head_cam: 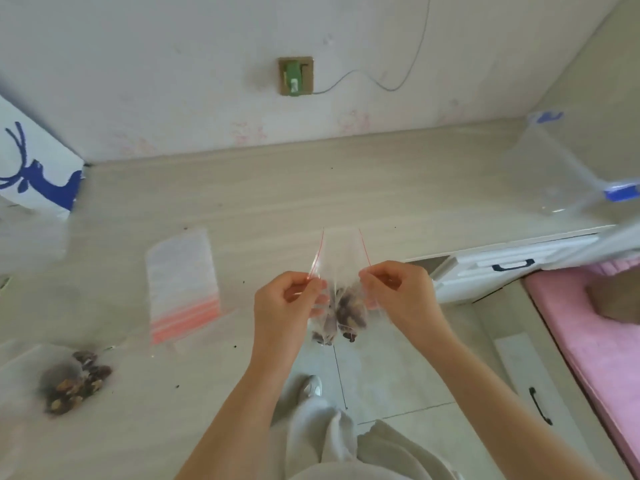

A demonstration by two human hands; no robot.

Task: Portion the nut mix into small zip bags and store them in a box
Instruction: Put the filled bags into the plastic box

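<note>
I hold a small clear zip bag (341, 258) with a red seal line in the air above the table's front edge. Dark nuts (343, 315) fill its lower part. My left hand (287, 303) pinches the bag's left top edge and my right hand (398, 292) pinches the right top edge, holding the mouth apart. A stack of empty zip bags (181, 282) with red seals lies flat on the table to the left. The nut mix (74, 381) lies in a clear wrapper at the table's front left. A clear plastic box (568, 174) with blue clips stands at the far right.
The pale wood table (277, 195) meets a wall behind. A white bag with a blue deer print (38, 174) stands at the far left. White drawers (512, 268) and a pink mat (588, 327) lie to the right below. Crumbs dot the tabletop.
</note>
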